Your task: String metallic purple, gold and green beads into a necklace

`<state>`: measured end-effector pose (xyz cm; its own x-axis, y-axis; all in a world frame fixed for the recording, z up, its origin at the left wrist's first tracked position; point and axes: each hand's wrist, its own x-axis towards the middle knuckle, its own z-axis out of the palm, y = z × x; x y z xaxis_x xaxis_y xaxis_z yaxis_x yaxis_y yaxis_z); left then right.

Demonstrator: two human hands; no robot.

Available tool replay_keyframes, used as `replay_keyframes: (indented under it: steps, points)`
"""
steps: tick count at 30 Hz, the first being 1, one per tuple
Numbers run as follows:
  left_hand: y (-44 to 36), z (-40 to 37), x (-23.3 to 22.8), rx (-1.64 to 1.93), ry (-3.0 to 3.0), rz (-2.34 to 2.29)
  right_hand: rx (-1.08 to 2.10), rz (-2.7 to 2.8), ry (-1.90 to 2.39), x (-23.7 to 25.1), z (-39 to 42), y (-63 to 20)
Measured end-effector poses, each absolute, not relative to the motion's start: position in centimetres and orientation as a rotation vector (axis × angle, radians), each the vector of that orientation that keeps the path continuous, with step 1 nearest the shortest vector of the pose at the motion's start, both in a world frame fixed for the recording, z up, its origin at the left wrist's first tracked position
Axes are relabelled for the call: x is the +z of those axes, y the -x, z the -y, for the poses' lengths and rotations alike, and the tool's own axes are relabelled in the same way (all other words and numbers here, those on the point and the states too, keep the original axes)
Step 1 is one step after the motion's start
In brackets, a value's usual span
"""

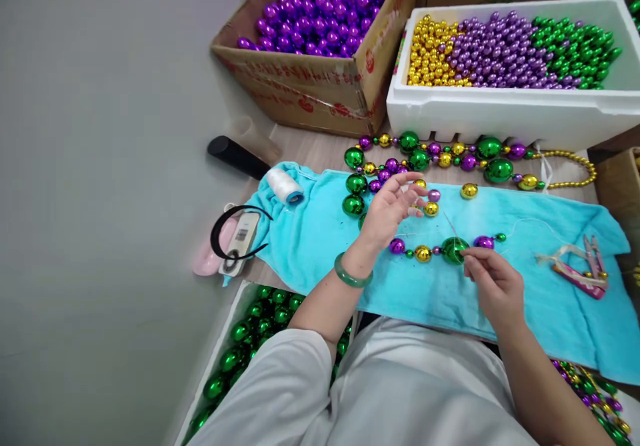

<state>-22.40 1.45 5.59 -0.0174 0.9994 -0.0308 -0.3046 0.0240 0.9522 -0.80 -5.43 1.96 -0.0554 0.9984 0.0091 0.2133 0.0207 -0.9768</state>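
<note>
I'm pinching thread (451, 225) with the right hand (495, 286), left hand (389, 211) spreading loosely; towel (425, 293) lying bare along its near edge.

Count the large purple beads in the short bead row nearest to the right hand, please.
2: one purple bead at the visible left end, a second purple bead right of the large green bead. More may be hidden behind the left hand.
</note>
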Motion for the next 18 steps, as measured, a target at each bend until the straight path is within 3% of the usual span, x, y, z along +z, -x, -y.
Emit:
replay_keyframes:
  steps: [3,6,10,12,14,18]
  points:
    - [21.9,-2.4,3.6,1.130,-1.564,-1.343,1.134,1.281,1.319,2.1,5.2,0.5]
    - [20.7,-3.4,1.6,0.651,-2.215,-1.542,1.127,1.217,1.300,2.2,5.1,-0.1]
    - [19.0,-4.0,0.2,0.198,-2.467,-1.590,1.122,1.194,1.325,2.1,5.2,-0.9]
    - [18.7,-4.3,0.2,0.290,-2.367,-1.588,1.110,1.180,1.343,2.0,5.4,-1.3]
    - [18.9,-4.6,0.6,0.598,-2.095,-1.523,1.105,1.180,1.364,1.8,5.5,-1.8]
    - [20.7,-4.9,2.0,1.114,-1.139,-1.168,1.133,1.249,1.398,1.6,5.8,-2.5]
